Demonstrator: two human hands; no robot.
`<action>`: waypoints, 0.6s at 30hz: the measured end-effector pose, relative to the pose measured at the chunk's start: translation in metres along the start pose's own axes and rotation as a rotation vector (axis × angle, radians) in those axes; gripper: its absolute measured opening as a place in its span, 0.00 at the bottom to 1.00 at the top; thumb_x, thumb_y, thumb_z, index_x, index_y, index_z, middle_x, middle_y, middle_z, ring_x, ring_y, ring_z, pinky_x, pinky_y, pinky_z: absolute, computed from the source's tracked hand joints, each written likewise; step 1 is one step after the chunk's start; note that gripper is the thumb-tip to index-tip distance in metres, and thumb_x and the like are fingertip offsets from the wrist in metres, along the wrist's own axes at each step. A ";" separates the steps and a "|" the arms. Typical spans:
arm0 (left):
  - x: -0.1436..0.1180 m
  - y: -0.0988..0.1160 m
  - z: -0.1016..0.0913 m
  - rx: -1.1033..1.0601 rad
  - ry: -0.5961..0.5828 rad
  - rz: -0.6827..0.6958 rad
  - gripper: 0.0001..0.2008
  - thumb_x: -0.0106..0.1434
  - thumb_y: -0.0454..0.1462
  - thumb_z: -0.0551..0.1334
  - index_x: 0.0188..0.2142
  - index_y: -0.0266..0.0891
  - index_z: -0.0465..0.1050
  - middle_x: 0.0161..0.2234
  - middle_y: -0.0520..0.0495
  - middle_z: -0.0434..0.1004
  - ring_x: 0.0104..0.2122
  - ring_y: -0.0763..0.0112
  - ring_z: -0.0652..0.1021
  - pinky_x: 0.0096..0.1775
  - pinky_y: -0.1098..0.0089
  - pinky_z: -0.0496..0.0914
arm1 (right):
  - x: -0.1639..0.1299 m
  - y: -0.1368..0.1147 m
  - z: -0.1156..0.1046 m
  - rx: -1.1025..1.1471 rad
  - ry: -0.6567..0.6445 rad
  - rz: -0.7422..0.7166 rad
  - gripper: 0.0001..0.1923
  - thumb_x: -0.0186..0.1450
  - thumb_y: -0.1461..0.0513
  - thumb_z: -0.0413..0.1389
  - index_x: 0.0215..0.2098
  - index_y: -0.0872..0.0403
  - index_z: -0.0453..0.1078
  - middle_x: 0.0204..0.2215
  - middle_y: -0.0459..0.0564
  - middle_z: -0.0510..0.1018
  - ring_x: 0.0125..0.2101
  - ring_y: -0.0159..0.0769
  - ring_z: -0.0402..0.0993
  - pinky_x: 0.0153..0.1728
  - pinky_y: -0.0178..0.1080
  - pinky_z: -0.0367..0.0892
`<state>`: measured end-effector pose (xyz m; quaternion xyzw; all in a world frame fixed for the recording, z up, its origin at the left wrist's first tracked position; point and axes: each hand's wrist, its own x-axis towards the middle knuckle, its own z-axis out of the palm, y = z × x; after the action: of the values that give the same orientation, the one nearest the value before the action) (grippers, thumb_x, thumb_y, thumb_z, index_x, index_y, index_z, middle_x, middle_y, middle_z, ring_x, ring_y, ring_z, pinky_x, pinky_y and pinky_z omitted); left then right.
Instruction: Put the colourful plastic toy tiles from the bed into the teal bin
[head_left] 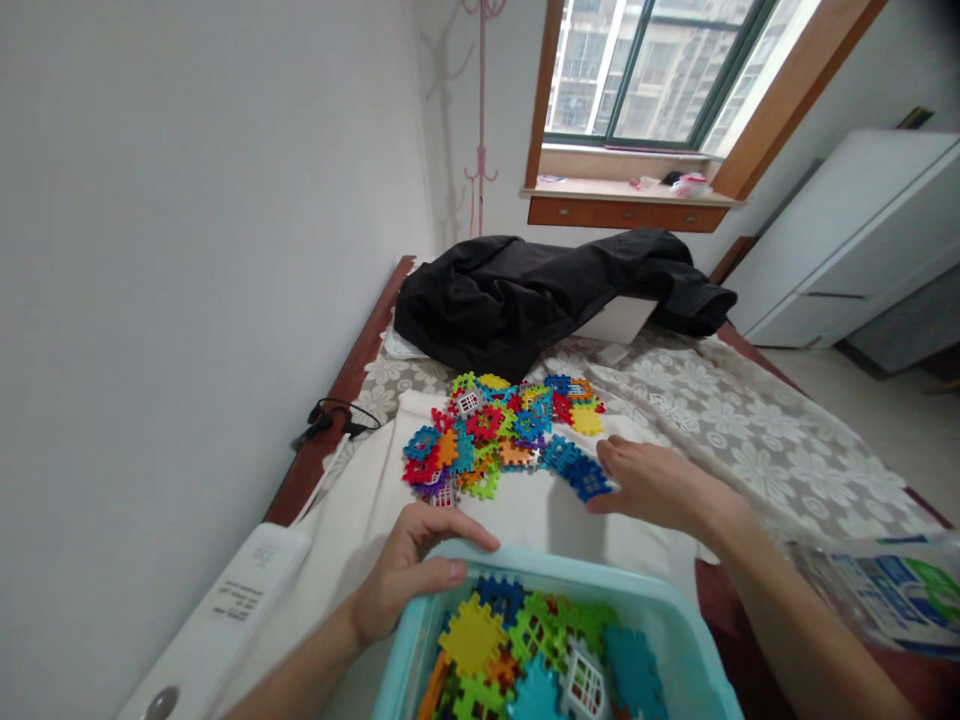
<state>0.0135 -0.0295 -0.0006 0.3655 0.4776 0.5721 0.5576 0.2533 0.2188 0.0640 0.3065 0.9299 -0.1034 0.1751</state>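
Observation:
My left hand [409, 575] grips the near-left corner of a light blue plastic bin [645, 585], thumb over the rim and fingers along it. Inside lie interlocking building pieces, among them a yellow square [474, 636], a grey window piece [583, 682] and a teal square [634, 668]. Beyond the bin, my right hand [649, 485] is low over the white cloth, thumb and fingers apart beside a dark blue window piece [589, 478]. Whether it touches that piece I cannot tell. A row of blue pieces [561, 455] joins a spread-out pile of colourful pieces [487, 425].
A black garment [540, 290] lies across the far end of the bed, partly over a pale flat object [619, 320]. At left are a white power device [225, 610] and a black cable [330, 415]. A plastic package [892, 590] lies at right.

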 end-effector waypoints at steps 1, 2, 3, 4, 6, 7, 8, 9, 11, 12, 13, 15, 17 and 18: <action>0.000 -0.001 0.000 -0.012 -0.011 -0.005 0.15 0.57 0.40 0.73 0.45 0.43 0.85 0.38 0.48 0.84 0.35 0.66 0.81 0.38 0.72 0.73 | 0.007 -0.001 0.008 -0.029 -0.004 0.022 0.18 0.66 0.51 0.65 0.45 0.55 0.74 0.46 0.64 0.82 0.45 0.55 0.81 0.42 0.46 0.70; -0.001 -0.001 0.000 -0.023 -0.022 -0.010 0.15 0.58 0.40 0.73 0.45 0.43 0.85 0.37 0.48 0.84 0.35 0.67 0.81 0.37 0.72 0.73 | 0.013 -0.002 0.014 -0.048 0.000 0.036 0.19 0.66 0.51 0.64 0.46 0.56 0.74 0.47 0.66 0.82 0.46 0.56 0.81 0.42 0.46 0.71; -0.001 -0.001 0.000 -0.032 -0.030 -0.017 0.15 0.58 0.40 0.73 0.45 0.43 0.85 0.37 0.48 0.84 0.35 0.67 0.81 0.37 0.72 0.73 | 0.018 -0.004 0.020 -0.059 0.006 0.045 0.19 0.66 0.51 0.64 0.47 0.57 0.74 0.47 0.67 0.82 0.46 0.57 0.82 0.42 0.46 0.71; -0.001 -0.001 0.000 -0.039 -0.036 -0.022 0.15 0.58 0.41 0.73 0.46 0.44 0.85 0.36 0.48 0.84 0.35 0.68 0.81 0.37 0.72 0.73 | 0.022 -0.006 0.023 -0.066 0.008 0.051 0.20 0.66 0.52 0.63 0.48 0.58 0.74 0.47 0.68 0.82 0.46 0.58 0.82 0.41 0.46 0.71; 0.000 0.000 0.001 -0.038 -0.033 -0.022 0.16 0.58 0.41 0.74 0.46 0.43 0.85 0.37 0.48 0.85 0.35 0.68 0.81 0.37 0.73 0.73 | 0.025 -0.010 0.027 -0.071 0.005 0.051 0.17 0.66 0.56 0.61 0.48 0.60 0.74 0.46 0.68 0.82 0.45 0.58 0.82 0.39 0.46 0.71; 0.001 0.000 0.001 -0.031 -0.029 -0.020 0.16 0.57 0.41 0.74 0.45 0.43 0.85 0.37 0.48 0.85 0.35 0.68 0.80 0.38 0.73 0.73 | 0.025 -0.011 0.028 -0.071 0.002 0.049 0.15 0.66 0.58 0.60 0.47 0.60 0.73 0.45 0.68 0.83 0.44 0.58 0.83 0.38 0.46 0.71; 0.001 0.001 0.001 -0.026 -0.029 -0.016 0.15 0.57 0.41 0.74 0.45 0.43 0.85 0.37 0.48 0.84 0.35 0.68 0.80 0.38 0.73 0.73 | 0.025 -0.012 0.027 -0.071 -0.003 0.052 0.14 0.64 0.61 0.59 0.47 0.60 0.73 0.45 0.67 0.83 0.43 0.57 0.83 0.37 0.46 0.70; 0.002 0.002 0.002 -0.021 -0.029 -0.010 0.15 0.57 0.41 0.74 0.45 0.43 0.85 0.36 0.48 0.84 0.35 0.69 0.80 0.37 0.74 0.73 | 0.023 -0.012 0.026 -0.071 -0.007 0.052 0.14 0.63 0.63 0.58 0.46 0.60 0.73 0.44 0.67 0.83 0.43 0.56 0.83 0.37 0.45 0.70; 0.002 0.004 0.003 -0.013 -0.029 0.001 0.15 0.57 0.41 0.74 0.44 0.43 0.86 0.36 0.48 0.84 0.34 0.69 0.80 0.37 0.74 0.72 | 0.020 -0.011 0.021 -0.072 0.007 0.034 0.14 0.62 0.65 0.56 0.46 0.60 0.72 0.44 0.66 0.82 0.42 0.55 0.82 0.37 0.45 0.69; 0.003 0.005 0.004 -0.008 -0.030 0.004 0.15 0.57 0.41 0.74 0.44 0.43 0.86 0.36 0.48 0.84 0.34 0.69 0.80 0.37 0.74 0.72 | 0.019 -0.011 0.018 -0.069 0.028 0.018 0.13 0.63 0.64 0.56 0.46 0.59 0.71 0.44 0.66 0.82 0.43 0.54 0.82 0.38 0.45 0.69; 0.002 0.005 0.004 -0.004 -0.030 0.006 0.15 0.57 0.41 0.74 0.44 0.42 0.86 0.36 0.48 0.84 0.34 0.68 0.80 0.37 0.73 0.72 | 0.018 -0.011 0.016 -0.062 0.058 -0.002 0.13 0.64 0.63 0.55 0.47 0.58 0.70 0.45 0.65 0.81 0.43 0.54 0.81 0.40 0.45 0.69; 0.002 0.006 0.005 -0.001 -0.027 0.004 0.15 0.57 0.41 0.74 0.44 0.42 0.86 0.36 0.48 0.84 0.34 0.67 0.80 0.36 0.72 0.73 | 0.019 -0.014 0.014 -0.044 0.131 -0.035 0.11 0.67 0.61 0.55 0.47 0.56 0.69 0.45 0.62 0.80 0.44 0.52 0.80 0.42 0.45 0.69; 0.001 0.006 0.005 0.002 -0.030 0.001 0.15 0.57 0.41 0.74 0.44 0.42 0.86 0.36 0.48 0.84 0.34 0.67 0.80 0.36 0.72 0.73 | 0.023 -0.019 0.017 -0.029 0.174 -0.046 0.10 0.68 0.61 0.54 0.48 0.55 0.67 0.45 0.61 0.79 0.44 0.50 0.80 0.43 0.44 0.69; 0.001 0.006 0.005 0.005 -0.022 0.003 0.15 0.57 0.41 0.74 0.44 0.42 0.86 0.36 0.47 0.84 0.34 0.68 0.80 0.36 0.72 0.73 | 0.026 -0.022 0.020 -0.028 0.177 -0.047 0.11 0.69 0.61 0.54 0.48 0.56 0.67 0.46 0.61 0.79 0.44 0.50 0.80 0.43 0.44 0.69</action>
<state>0.0162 -0.0277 0.0059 0.3740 0.4724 0.5676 0.5611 0.2255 0.2097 0.0374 0.2899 0.9501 -0.0669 0.0938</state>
